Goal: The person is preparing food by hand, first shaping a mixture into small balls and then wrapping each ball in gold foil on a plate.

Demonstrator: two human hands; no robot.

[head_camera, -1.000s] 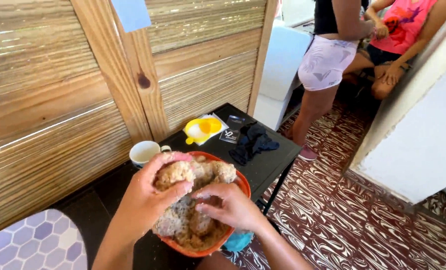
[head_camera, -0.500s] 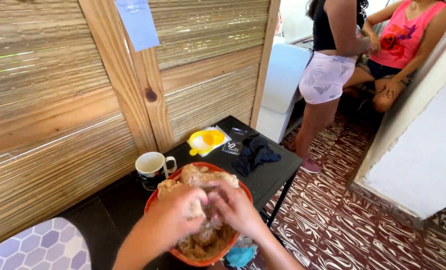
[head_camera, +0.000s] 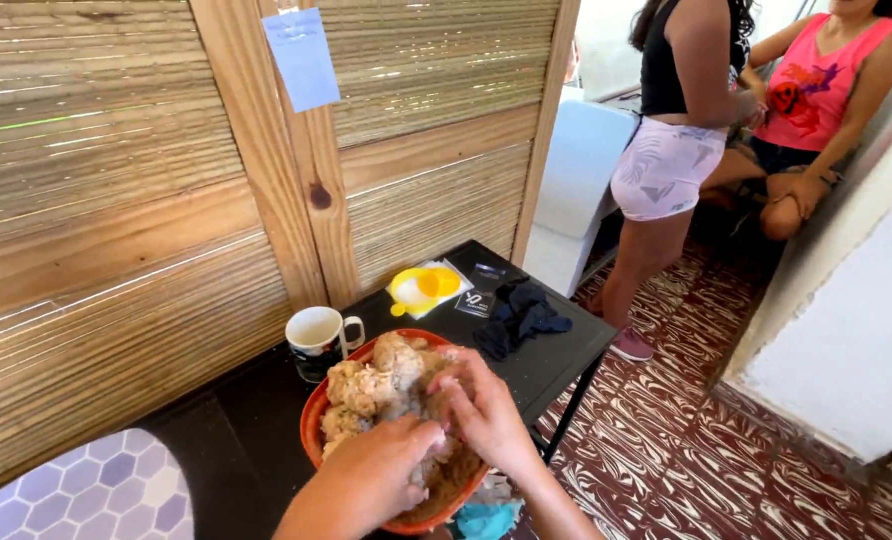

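Observation:
An orange bowl (head_camera: 313, 420) on a black table (head_camera: 556, 350) holds a heap of crumbly brown dough (head_camera: 376, 380). My left hand (head_camera: 381, 470) is pressed into the near side of the heap, fingers curled into it. My right hand (head_camera: 481, 410) rests on the right of the heap, fingers bent and gripping dough. The two hands touch each other over the bowl.
A dark mug (head_camera: 318, 340) stands just behind the bowl. Further back lie a yellow plastic piece on paper (head_camera: 424, 285) and a dark cloth (head_camera: 519, 315). A slatted wooden wall (head_camera: 166, 200) runs along the left. Two people (head_camera: 686, 130) are at the back right on a patterned floor (head_camera: 686, 440).
My left hand came down from holding up a lump of dough and now presses into the heap beside my right hand. The camera view has tilted upward.

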